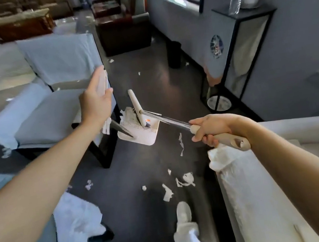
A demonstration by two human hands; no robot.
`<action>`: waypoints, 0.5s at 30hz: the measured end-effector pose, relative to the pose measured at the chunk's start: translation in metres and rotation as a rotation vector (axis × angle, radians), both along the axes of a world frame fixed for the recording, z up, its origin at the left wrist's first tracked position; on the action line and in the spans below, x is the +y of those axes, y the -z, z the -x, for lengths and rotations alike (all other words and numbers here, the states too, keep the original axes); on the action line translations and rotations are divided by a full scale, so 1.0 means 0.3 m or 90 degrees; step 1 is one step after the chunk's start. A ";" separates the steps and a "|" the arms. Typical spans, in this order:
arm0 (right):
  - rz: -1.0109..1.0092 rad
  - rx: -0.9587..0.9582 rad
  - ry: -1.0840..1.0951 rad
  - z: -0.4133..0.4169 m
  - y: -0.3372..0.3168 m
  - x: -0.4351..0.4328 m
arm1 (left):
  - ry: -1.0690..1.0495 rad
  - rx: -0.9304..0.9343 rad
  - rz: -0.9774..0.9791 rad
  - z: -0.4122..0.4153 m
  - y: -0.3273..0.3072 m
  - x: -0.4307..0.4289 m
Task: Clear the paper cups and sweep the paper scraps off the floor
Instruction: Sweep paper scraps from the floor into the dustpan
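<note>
Much of the dark floor (148,77) is littered, so sweeping is the step in hand. The dustpan (139,133) looks lifted beside the covered chair (58,59), with the right hand (215,129) wrapped round its long handle (175,121). The left hand (95,103) pinches a pale object (103,83), maybe cups, hard to tell. Next, I'd say, lower the pan beside the paper scraps (186,180).

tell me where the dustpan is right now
In the head view, the dustpan is mid-frame, just right of the dark leg of the grey-covered chair, at the far end of the long handle that the right hand grips.
</note>
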State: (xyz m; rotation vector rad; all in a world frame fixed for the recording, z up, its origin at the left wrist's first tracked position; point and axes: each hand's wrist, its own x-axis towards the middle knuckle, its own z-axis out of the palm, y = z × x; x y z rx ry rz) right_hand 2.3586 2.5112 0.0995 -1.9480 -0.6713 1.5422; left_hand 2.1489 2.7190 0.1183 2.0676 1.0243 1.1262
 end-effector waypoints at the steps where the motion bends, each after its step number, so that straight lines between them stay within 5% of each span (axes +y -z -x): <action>1: 0.000 0.004 0.011 -0.045 0.008 0.076 | 0.004 -0.008 0.004 -0.055 0.004 0.083; 15: -0.001 -0.007 0.066 -0.848 -0.067 1.204 | 0.007 -0.050 0.050 -0.915 -0.039 1.249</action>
